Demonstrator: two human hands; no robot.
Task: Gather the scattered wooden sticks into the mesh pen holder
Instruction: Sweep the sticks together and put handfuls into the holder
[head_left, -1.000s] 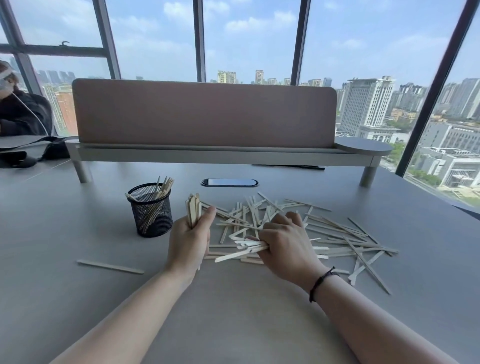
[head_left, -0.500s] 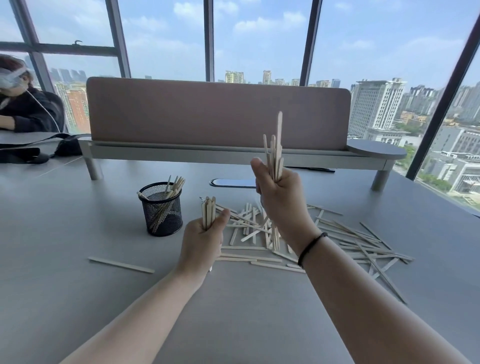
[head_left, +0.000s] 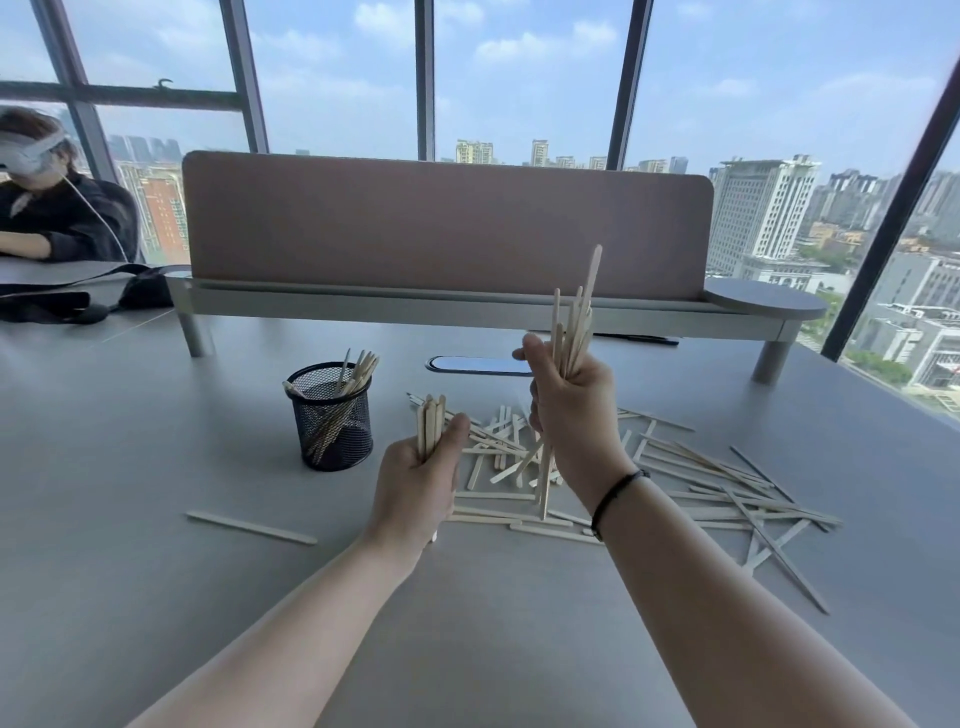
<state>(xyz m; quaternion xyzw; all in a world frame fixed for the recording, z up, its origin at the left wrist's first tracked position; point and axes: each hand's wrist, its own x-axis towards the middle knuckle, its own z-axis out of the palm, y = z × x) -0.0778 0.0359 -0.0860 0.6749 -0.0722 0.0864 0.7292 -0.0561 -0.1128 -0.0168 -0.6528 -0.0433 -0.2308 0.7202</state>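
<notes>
Left hand (head_left: 415, 480) gripping sticks (head_left: 430, 422), right hand (head_left: 571, 410) gripping raised bundle (head_left: 574, 325)

Grey table (head_left: 156, 597) carries mesh pen holder (head_left: 332, 426), scattered wooden sticks (head_left: 691, 483), one stray stick (head_left: 252, 527)

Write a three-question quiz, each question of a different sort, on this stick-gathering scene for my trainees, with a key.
1. True or false: the mesh pen holder already holds some sticks.
2. Which hand grips the taller, raised bundle? A) left hand B) right hand
3. Fill in: one lone stick lies apart on the ___ side of the scattered pile.

Key: 1 true; 2 B; 3 left.
</notes>
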